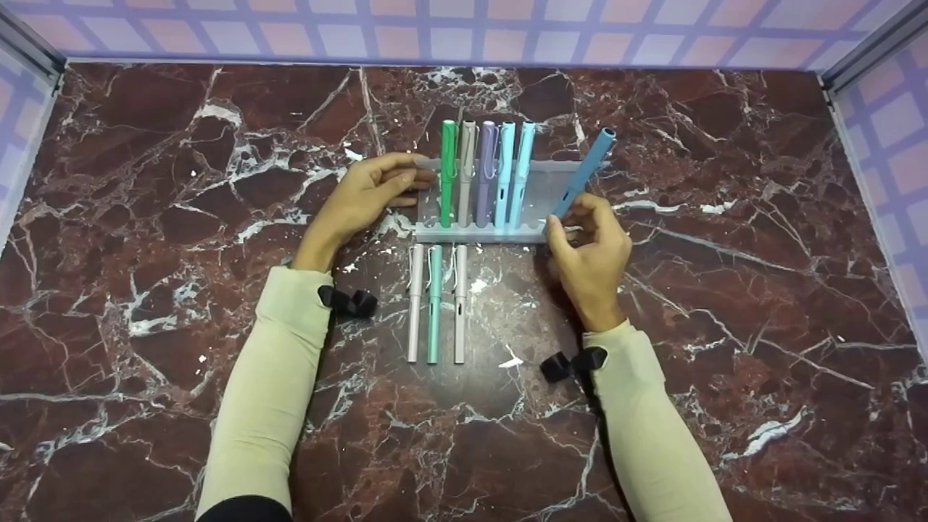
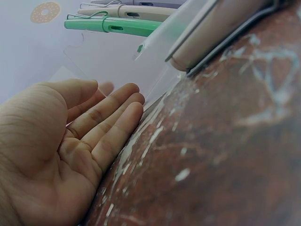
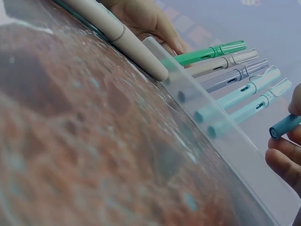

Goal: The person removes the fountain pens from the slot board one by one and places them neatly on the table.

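Note:
A clear pen stand [image 1: 547, 181] on the table holds a row of upright pens: a green pen [image 1: 448, 174], a grey-beige pen [image 1: 466, 174], a purple pen [image 1: 486, 177] and two light blue pens [image 1: 519, 174]. At the stand's left edge is my left hand [image 1: 366, 192], its fingers [image 2: 113, 113] fairly straight beside the clear panel. My right hand [image 1: 594, 246] pinches a darker blue pen [image 1: 589, 170] near its lower end, tilted over the stand's right part. In the right wrist view, that blue pen's [image 3: 284, 126] end shows between thumb and fingers, apart from the stand's front ledge.
Three pens lie side by side in front of the stand: a pale pinkish pen [image 1: 415, 304], a teal-green pen [image 1: 433, 304] and a pale grey pen [image 1: 460, 304]. The marbled table [image 1: 725, 290] ends at checkered walls [image 1: 464, 32] behind and at both sides.

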A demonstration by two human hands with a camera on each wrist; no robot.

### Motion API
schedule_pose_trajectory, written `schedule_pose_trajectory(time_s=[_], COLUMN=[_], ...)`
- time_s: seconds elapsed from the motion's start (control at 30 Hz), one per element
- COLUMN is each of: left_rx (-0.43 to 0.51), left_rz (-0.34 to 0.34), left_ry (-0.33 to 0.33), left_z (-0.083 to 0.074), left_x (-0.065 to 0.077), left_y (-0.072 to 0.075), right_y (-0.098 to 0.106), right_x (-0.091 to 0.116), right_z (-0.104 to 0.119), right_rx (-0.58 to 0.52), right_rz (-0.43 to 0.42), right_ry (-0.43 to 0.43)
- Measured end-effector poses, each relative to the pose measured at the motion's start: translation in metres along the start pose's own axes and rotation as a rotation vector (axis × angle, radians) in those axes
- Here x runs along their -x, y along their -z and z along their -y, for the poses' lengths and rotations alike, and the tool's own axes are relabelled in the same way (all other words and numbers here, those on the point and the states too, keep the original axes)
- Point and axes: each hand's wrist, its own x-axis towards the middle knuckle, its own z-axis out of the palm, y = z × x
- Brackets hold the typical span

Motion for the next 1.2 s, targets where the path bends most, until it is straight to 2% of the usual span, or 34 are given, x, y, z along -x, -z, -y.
schedule_pose_trajectory(time_s=[0.37, 1.2], left_rx=[-0.001, 0.000], left_rz=[0.000, -0.002], left_ry=[0.020, 0.013], left_z=[0.000, -0.001], left_x=[0.000, 0.000], left_y=[0.002, 0.000], right_y=[0.002, 0.000], right_x=[0.005, 0.017], right_z=[0.003, 0.009], right_rx=[0.021, 0.022], right_rz=[0.023, 0.103], right_ry=[-0.009, 0.017])
